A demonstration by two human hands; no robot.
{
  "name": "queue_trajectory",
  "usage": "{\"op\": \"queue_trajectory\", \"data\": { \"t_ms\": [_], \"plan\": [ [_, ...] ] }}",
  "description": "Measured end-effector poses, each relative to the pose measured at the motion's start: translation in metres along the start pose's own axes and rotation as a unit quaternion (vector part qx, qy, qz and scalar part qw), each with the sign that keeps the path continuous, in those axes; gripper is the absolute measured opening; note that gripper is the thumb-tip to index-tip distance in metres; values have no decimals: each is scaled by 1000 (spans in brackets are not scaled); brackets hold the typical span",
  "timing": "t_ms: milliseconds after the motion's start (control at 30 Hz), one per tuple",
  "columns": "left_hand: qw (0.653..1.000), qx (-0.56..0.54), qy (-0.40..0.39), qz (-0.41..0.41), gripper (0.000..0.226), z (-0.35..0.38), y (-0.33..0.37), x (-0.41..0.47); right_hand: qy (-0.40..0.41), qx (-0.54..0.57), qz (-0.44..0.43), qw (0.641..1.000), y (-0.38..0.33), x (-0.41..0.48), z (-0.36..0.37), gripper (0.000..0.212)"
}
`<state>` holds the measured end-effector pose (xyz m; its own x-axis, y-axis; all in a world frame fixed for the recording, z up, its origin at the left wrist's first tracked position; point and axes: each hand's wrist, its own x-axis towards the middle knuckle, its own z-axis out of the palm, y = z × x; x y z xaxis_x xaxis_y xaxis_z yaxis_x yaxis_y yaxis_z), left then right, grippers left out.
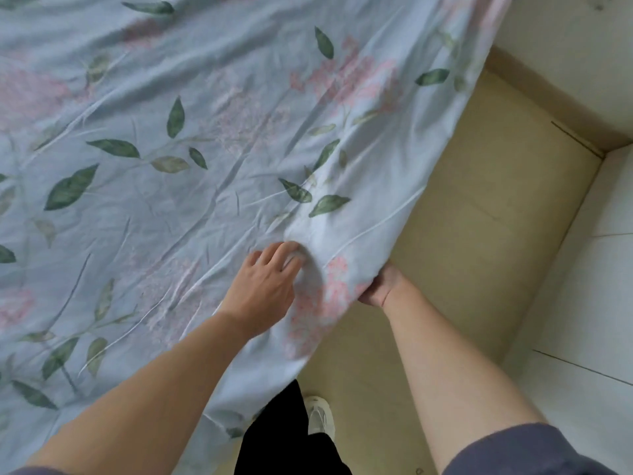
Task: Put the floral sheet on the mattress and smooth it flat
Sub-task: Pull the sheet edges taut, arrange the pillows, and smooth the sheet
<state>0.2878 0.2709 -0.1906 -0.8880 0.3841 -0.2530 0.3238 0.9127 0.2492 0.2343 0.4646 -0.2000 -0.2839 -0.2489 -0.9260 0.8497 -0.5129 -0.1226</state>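
Observation:
The floral sheet [191, 138], pale blue with green leaves and pink blossoms, lies spread over the mattress and fills most of the view. It shows many creases. The mattress itself is hidden beneath it. My left hand [265, 282] rests on top of the sheet near the bed's right edge, its fingertips curled into a bulge of fabric. My right hand [380, 286] grips the hanging edge of the sheet from below at the bed's side, the fingers hidden under the cloth.
A yellowish floor [479, 234] runs along the right side of the bed. White walls [589, 269] with a tan skirting board [548, 97] close the narrow strip. My black trouser leg [287, 437] and white shoe [320, 416] stand beside the bed.

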Motion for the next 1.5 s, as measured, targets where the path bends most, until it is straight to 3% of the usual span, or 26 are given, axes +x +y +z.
{"op": "queue_trajectory", "data": {
  "t_ms": [167,333,400,633,733,833,933,1000,1100,1167,1233,1500],
  "plan": [
    [1000,-16,-6,-22,31,-32,9,36,-44,0,-8,999,-28,-26,43,22],
    [1000,-20,17,-10,28,-43,18,47,-72,49,-31,996,-40,-30,24,48],
    [999,-29,11,-14,29,-44,19,47,-63,26,-69,995,-52,-27,8,31],
    [987,-4,-134,-93,33,-33,39,57,20,58,-174,983,-94,-41,-61,19],
    [980,11,-157,-120,33,-37,49,68,55,71,-180,980,-110,-48,-74,25],
    [971,20,-192,-144,34,-43,54,76,138,37,-200,969,-123,-48,-95,19],
    [956,35,-240,-167,33,-51,60,89,256,43,-234,937,-134,-43,-147,20],
    [947,37,-261,-183,34,-58,64,99,281,31,-209,936,-140,-47,-167,14],
    [933,29,-294,-207,38,-65,72,117,224,-12,-144,964,-155,-56,-152,27],
    [933,20,-292,-208,40,-71,78,135,211,-50,-115,969,-177,-55,-139,21],
    [941,16,-280,-187,39,-79,85,156,193,-72,-103,973,-204,-54,-121,13],
    [962,9,-249,-111,32,-124,74,272,205,-110,-106,967,-321,-39,-56,11]
  ]
}}
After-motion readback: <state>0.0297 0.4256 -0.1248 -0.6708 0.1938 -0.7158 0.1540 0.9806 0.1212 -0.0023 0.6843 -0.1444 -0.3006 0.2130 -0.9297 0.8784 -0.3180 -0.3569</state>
